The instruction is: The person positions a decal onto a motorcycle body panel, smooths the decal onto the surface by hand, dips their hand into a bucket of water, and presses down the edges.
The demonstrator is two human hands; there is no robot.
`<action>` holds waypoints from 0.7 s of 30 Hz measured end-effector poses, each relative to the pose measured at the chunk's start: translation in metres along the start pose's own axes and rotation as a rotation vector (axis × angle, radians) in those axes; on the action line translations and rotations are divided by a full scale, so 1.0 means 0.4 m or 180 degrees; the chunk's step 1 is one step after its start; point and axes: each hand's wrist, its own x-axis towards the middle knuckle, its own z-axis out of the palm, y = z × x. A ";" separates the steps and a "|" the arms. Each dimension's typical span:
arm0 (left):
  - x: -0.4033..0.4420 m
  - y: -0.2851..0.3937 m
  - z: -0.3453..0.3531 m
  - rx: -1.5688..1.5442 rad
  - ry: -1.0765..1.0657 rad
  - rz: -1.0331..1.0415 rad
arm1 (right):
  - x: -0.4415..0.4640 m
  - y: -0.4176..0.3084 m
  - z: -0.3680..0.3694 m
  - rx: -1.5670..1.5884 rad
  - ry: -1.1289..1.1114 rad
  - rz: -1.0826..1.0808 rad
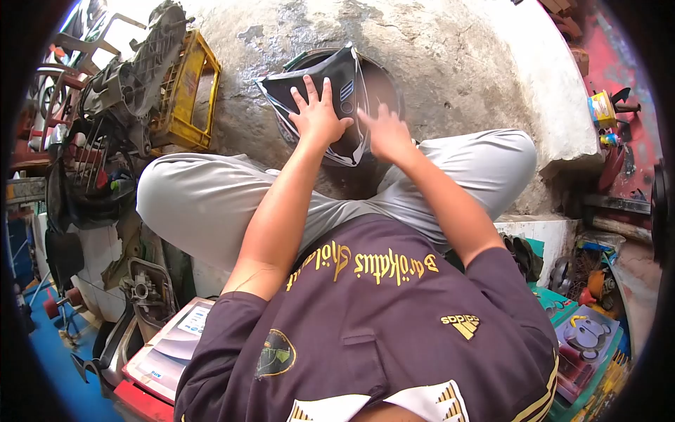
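A black angular plastic panel [330, 77] with pale edges and a small striped marking rests over a round basin [389, 74] of brownish water. My left hand [320, 119] lies on the panel, palm down, fingers spread. Beside the panel's right edge, my right hand [389, 133] hovers over the basin. Its fingers are blurred by motion but look stretched out and apart, and I see nothing in them. The panel hides much of the basin's left side.
A yellow plastic crate [190, 95] stands at left beside greasy machine parts [133, 70]. My bent grey-trousered legs [204, 190] flank the basin. Wet concrete floor [450, 77] extends beyond it. A red-edged box [169, 352] sits behind my left side, and cluttered tools lie behind my right.
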 end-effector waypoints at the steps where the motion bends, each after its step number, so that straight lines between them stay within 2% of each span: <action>1: 0.000 -0.001 0.000 -0.0012 -0.0002 -0.0005 | -0.042 -0.006 0.008 -0.0112 -0.0060 -0.0136; 4: -0.001 0.002 0.003 0.0024 0.0005 -0.0006 | -0.121 -0.012 0.038 -0.0167 -0.0075 -0.0186; 7: 0.000 0.002 -0.005 0.0032 0.0018 -0.0017 | -0.106 -0.014 0.020 -0.0461 0.0049 -0.0114; 11: 0.002 0.001 -0.010 0.0017 -0.0036 -0.0021 | 0.016 -0.011 0.018 -0.0408 0.0128 0.0025; 13: -0.004 0.004 -0.002 0.0027 -0.0051 -0.0002 | 0.104 0.006 0.016 -0.0320 0.0387 0.0204; 17: -0.004 0.004 -0.011 0.0031 -0.0036 -0.0008 | 0.270 0.025 -0.066 0.0332 -0.0064 0.0636; 21: -0.004 0.006 -0.017 -0.0024 -0.0064 -0.0025 | 0.339 0.029 -0.132 0.0340 -0.0401 0.0786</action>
